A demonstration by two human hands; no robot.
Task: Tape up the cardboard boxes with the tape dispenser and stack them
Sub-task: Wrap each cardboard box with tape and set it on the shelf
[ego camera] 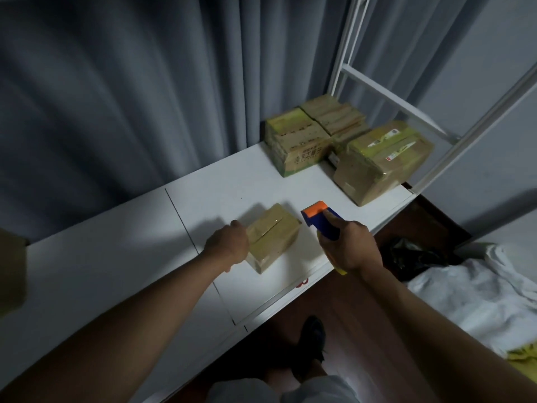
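Observation:
A small brown cardboard box (274, 235) lies on the white table (122, 257), its top flaps closed with a seam down the middle. My left hand (228, 245) is against the box's left side with its fingers curled on that edge. My right hand (350, 247) grips a blue tape dispenser (319, 221) with an orange cutter head, held just to the right of the box and slightly above the table.
Three taped boxes (299, 141) (337, 116) (380, 161) sit grouped at the table's far right, beside a white metal rack (386, 94). Grey curtains hang behind. A black bag (412, 257) and white cloth (479, 292) lie right of the table. Another box's edge (11, 274) shows far left.

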